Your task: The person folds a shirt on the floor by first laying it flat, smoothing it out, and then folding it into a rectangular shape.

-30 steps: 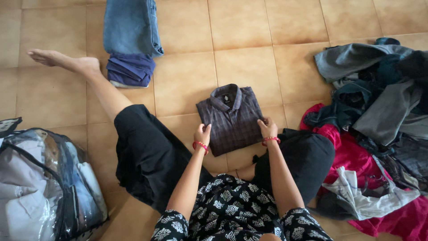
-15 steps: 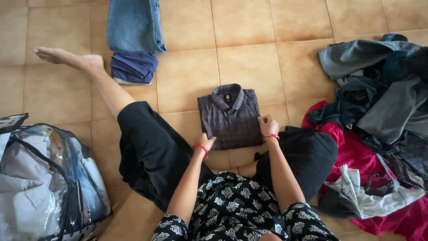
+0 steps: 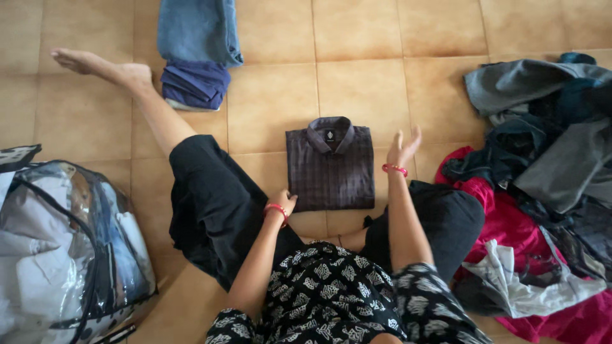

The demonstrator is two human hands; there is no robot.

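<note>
Your hands first: left hand [image 3: 283, 200] sits at the lower left corner of the folded shirt [image 3: 330, 164], fingers curled loosely against its edge, touching it but not gripping. Right hand [image 3: 403, 147] is lifted just off the shirt's right side, palm open, fingers spread, holding nothing. Red bangle on each wrist.

Rest, big to small:
- Tiled floor [image 3: 376, 83], tan, carries everything; you're seated on it, one leg stretched out to the left.
- Pile of unfolded clothes [image 3: 548, 153] on your right: greys and dark blues on top, a magenta piece and a pale one lower down. Near the right hand, not touching it.
- Clear plastic storage bag [image 3: 64, 248] with dark trim at far left, stuffed with pale fabrics.
- Folded blue jeans [image 3: 199, 28] at top, resting on a smaller folded navy garment [image 3: 194, 86], just beside your outstretched leg.
- The shirt: dark plaid, collar up and facing away from you, folded into a neat rectangle, flat on the floor between your knees, well apart from both stacks.
</note>
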